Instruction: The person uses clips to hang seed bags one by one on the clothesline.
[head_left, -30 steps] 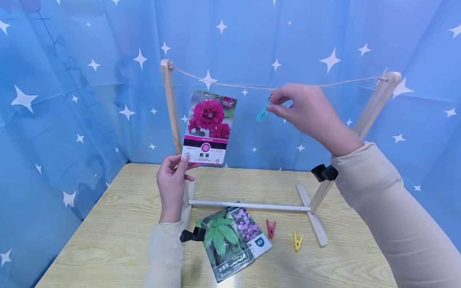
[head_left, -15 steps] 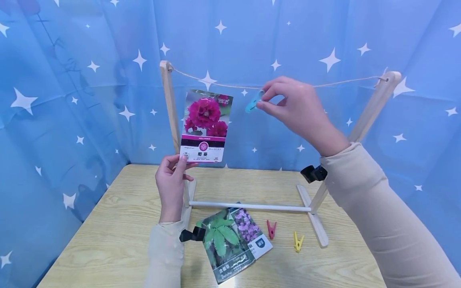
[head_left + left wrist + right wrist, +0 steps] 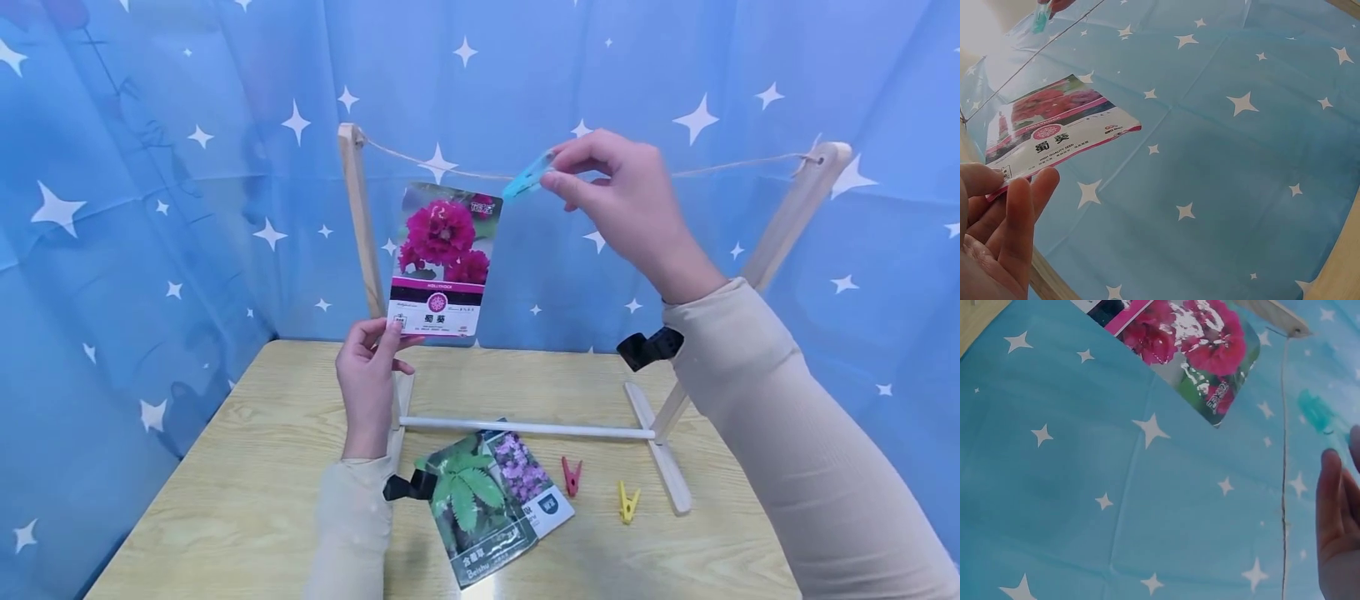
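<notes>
My left hand [image 3: 369, 387] pinches a hollyhock seed packet [image 3: 442, 258] by its lower left corner, thumb in front. The packet stands nearly upright, pink flowers toward me, its top edge just under the twine [image 3: 480, 175]. In the left wrist view the packet [image 3: 1054, 125] tilts away from the fingers. My right hand [image 3: 622, 192] pinches a turquoise clothespin [image 3: 528, 175] at one end; its other end points down and left, right at the packet's upper right corner in the head view. The right wrist view shows the clothespin [image 3: 1319, 412] beside the twine, apart from the packet.
A wooden frame with a left post [image 3: 358, 208], right post [image 3: 787, 208] and white crossbar [image 3: 525, 428] stands on the table [image 3: 225, 500]. Before it lie a green-leaf seed packet [image 3: 480, 508] overlapping a purple-flower packet [image 3: 525, 475], a red clothespin [image 3: 572, 477] and a yellow clothespin [image 3: 627, 502].
My right hand has moved left and up, bringing the turquoise clothespin from right of the packet to its upper right corner and the twine. The left hand keeps its grip, almost still.
</notes>
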Motion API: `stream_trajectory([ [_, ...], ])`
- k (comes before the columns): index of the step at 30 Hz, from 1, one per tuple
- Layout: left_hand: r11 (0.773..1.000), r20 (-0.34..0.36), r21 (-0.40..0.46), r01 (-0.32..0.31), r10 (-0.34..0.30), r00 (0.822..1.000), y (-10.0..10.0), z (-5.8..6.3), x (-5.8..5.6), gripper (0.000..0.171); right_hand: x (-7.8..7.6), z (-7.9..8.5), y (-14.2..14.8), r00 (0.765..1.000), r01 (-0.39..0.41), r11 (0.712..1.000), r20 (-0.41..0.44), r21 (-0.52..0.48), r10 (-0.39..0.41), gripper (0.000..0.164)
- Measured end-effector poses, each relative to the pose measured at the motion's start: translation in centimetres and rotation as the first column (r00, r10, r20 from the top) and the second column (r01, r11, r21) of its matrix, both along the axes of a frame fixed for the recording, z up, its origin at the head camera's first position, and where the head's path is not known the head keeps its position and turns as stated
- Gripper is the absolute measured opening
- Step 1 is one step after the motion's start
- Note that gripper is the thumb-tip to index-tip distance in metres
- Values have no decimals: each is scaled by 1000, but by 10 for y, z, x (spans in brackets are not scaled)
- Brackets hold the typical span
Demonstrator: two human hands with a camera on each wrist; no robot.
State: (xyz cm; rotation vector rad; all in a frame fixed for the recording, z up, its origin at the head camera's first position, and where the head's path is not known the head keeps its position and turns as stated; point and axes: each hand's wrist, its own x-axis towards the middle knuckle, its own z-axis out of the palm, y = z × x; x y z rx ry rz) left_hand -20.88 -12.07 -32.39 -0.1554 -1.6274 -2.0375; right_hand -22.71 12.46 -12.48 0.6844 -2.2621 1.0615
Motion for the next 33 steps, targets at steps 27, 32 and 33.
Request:
stream_trajectory([
  [27,1000,-9,-7,-15,15,1000,-3,3,1,27,-20,23,-18,991,119,989,49,83,-123,31],
  [32,1000,-4,-11,-3,3,1000,-4,3,2,27,-23,26,-25,989,108,982,84,154,-122,31],
  [33,1000,-3,-12,-3,3,1000,-4,3,2,27,-24,26,-26,989,109,979,81,171,-124,31],
])
